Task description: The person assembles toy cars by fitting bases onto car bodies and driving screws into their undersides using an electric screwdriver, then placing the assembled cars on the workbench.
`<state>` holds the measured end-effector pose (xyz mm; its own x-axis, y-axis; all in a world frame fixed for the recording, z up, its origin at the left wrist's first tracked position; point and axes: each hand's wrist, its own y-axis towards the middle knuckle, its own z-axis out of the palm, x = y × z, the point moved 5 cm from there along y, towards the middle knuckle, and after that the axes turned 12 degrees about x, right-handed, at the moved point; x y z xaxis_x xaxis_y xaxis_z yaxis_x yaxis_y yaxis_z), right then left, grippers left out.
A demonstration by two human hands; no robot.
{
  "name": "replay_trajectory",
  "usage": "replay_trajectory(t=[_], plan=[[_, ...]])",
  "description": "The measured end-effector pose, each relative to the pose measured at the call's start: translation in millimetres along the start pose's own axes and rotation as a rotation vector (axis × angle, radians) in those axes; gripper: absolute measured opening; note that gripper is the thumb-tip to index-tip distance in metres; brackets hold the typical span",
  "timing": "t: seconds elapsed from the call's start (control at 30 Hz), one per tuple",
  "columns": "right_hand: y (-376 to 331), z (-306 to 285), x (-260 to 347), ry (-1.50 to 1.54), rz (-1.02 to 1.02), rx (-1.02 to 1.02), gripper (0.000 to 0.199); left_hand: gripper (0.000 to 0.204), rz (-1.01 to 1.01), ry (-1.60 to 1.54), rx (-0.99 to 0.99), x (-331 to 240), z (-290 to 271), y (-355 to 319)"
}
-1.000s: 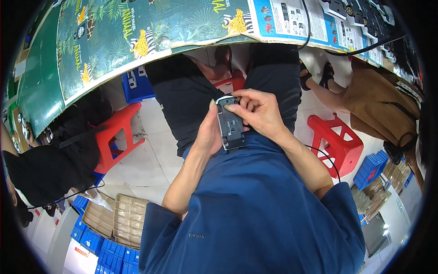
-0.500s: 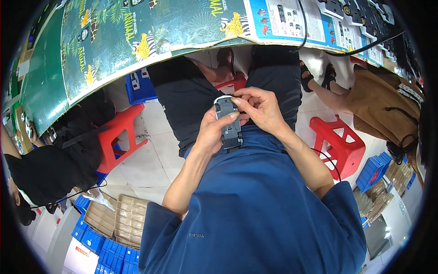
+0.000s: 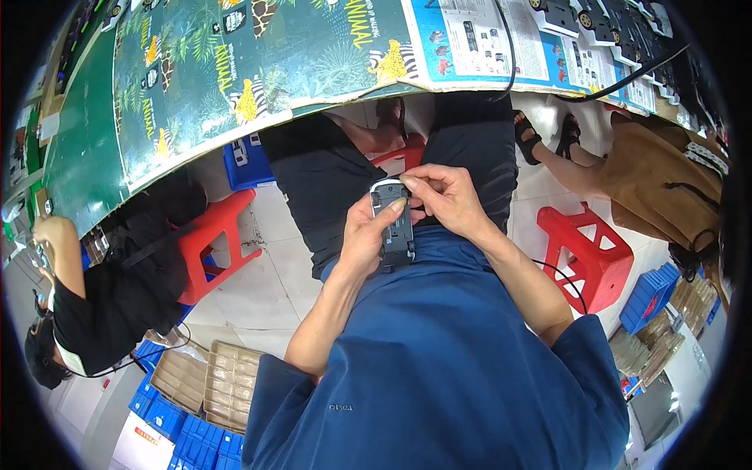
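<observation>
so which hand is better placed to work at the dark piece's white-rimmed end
Probably the right hand: it is at that end, while the left hand grips the dark piece from the left.

I have one small toy car point(image 3: 403, 232), dark grey to black underneath, with a pale rim curving round its far end; its flat underside faces up at me, moulded with raised and sunken shapes; it lies lengthwise in front of my belly, far end pointing away; my left hand point(image 3: 365, 237) grips it, thumb across the underside; my right fingertips point(image 3: 409, 182) meet its far right corner.
</observation>
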<state>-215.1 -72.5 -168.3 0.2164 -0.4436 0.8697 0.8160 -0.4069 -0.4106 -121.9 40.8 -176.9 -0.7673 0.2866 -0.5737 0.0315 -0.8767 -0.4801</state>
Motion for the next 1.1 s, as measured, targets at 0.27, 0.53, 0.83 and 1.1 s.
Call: replay_trajectory(t=[0.27, 0.53, 0.83, 1.1], plan=[[-30, -27, 95, -0.021, -0.547, -0.326, 0.01, 0.031, 0.007, 0.017, -0.011, -22, 13, -7], [15, -53, 255, -0.14, -1.093, -0.404, 0.067, 0.029, 0.352, 0.107, -0.01, -130, 39, -20], [74, -55, 289, 0.258, -0.859, 0.038, 0.018, 0.033, 0.549, -0.03, -0.045, -200, 36, 9], [50, 42, 305, 0.338, -1.097, 0.298, 0.045, 0.031, 0.541, 0.023, -0.021, -206, 35, 16]])
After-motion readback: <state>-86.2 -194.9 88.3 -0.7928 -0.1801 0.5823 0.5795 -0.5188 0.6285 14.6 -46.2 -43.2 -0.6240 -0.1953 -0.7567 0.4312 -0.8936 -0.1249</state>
